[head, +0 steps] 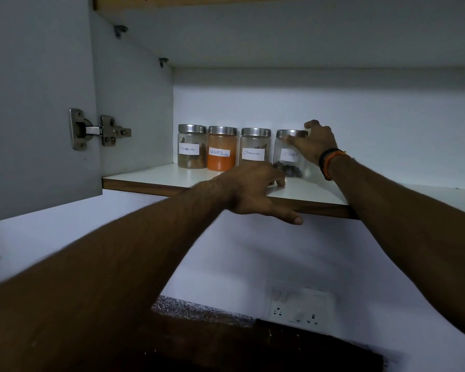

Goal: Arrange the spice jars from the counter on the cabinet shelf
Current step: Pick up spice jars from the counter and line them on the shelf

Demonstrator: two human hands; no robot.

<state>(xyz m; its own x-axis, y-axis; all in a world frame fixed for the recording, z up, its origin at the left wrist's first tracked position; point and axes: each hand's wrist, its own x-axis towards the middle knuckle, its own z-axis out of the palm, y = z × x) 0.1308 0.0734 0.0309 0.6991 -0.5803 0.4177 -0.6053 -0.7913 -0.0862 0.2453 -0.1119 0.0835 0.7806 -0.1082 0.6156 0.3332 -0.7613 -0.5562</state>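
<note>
Four glass spice jars with steel lids stand in a row at the back left of the white cabinet shelf (151, 176): a cinnamon jar (191, 154), an orange red chilli powder jar (222, 159), a second cinnamon jar (254, 146) and a cloves jar (289, 163). My right hand (316, 145) grips the cloves jar near its lid, thumb across the front and fingers round its right side. My left hand (249, 189) rests flat on the shelf's front edge before the second cinnamon jar, hiding that jar's base, with the thumb pointing below the edge.
The cabinet door (38, 103) hangs open at the left on a metal hinge (97, 129). Shelf surface runs on to the right of the cloves jar. Below are a white wall with a switch socket (298, 310) and a speckled counter edge (199, 310).
</note>
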